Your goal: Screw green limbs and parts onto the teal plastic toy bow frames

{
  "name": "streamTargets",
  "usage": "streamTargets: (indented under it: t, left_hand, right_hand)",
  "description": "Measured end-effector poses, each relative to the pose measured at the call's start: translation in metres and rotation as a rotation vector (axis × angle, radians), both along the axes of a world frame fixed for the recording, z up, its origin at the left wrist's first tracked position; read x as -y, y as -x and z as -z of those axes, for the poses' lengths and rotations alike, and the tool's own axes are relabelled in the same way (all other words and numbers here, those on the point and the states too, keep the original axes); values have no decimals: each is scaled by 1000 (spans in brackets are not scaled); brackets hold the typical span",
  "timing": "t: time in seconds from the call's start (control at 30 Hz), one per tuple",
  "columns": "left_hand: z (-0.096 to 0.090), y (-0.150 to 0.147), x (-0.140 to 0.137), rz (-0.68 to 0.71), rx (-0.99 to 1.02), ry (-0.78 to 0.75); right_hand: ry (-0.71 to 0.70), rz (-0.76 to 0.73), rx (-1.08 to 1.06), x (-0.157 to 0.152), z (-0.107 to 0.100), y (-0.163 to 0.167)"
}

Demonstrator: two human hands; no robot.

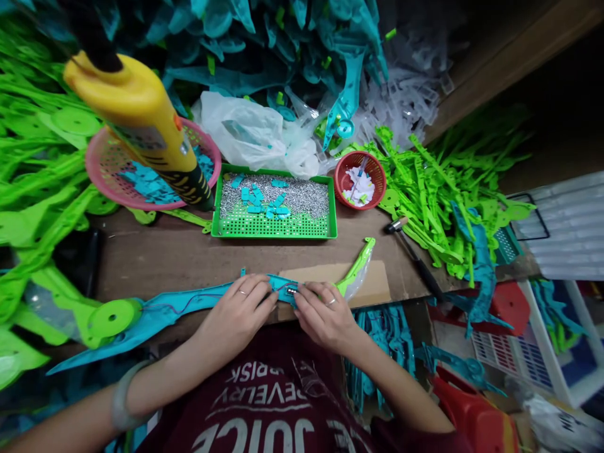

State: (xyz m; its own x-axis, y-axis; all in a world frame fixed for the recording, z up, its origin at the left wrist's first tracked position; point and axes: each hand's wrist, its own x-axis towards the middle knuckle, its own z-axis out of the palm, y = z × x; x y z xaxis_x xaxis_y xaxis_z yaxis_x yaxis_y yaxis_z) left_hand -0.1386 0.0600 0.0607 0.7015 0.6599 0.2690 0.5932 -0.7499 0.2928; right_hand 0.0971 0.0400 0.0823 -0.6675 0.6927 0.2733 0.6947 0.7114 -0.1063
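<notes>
A long, curved toy blade-like shell of blue plastic (193, 304) lies along the table's front edge, with a thin purple wire running along its inside. A round green disc part (116, 318) sits at its left section, and a green and clear curved piece (357, 267) sticks out at its right end. My left hand (248, 308) grips the shell near its middle, fingers closed over it. Right beside it, my right hand (326, 313) holds the right end, fingers bent. Between both hands shows a small black and silver part (291, 291). The fingertips' undersides are hidden.
A green tray (274, 230) holds screws and blue pieces. A yellow electric screwdriver (141, 119) hangs before a pink basket (101, 170). To the right are a red basket (343, 182), a hammer (415, 255) and piled green parts (425, 201). Cardboard (372, 281) lies underneath.
</notes>
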Motion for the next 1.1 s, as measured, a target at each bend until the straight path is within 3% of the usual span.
streamTargets:
  t: [0.1, 0.27, 0.37, 0.47, 0.67, 0.87, 1.1]
  left_hand:
    - [-3, -3, -1, -15, 25, 29]
    - [-2, -2, -3, -13, 29, 46]
    - [-2, -2, -4, -6, 26, 51]
    - [-3, -4, -5, 5, 35, 53]
    - [4, -7, -10, 103, 123, 65]
    - [16, -4, -11, 145, 135, 106]
    - [19, -4, -8, 120, 166, 135]
  right_hand:
    - [-98, -54, 54, 9, 0, -6]
    - [-103, -136, 168, 12, -3, -6]
    - [-96, -48, 122, 10, 0, -4]
    - [-39, 85, 11, 10, 3, 0]
    - [205, 196, -92, 5, 0, 1]
    - [296, -24, 93, -29, -9, -9]
    - [260, -175, 203, -40, -10, -13]
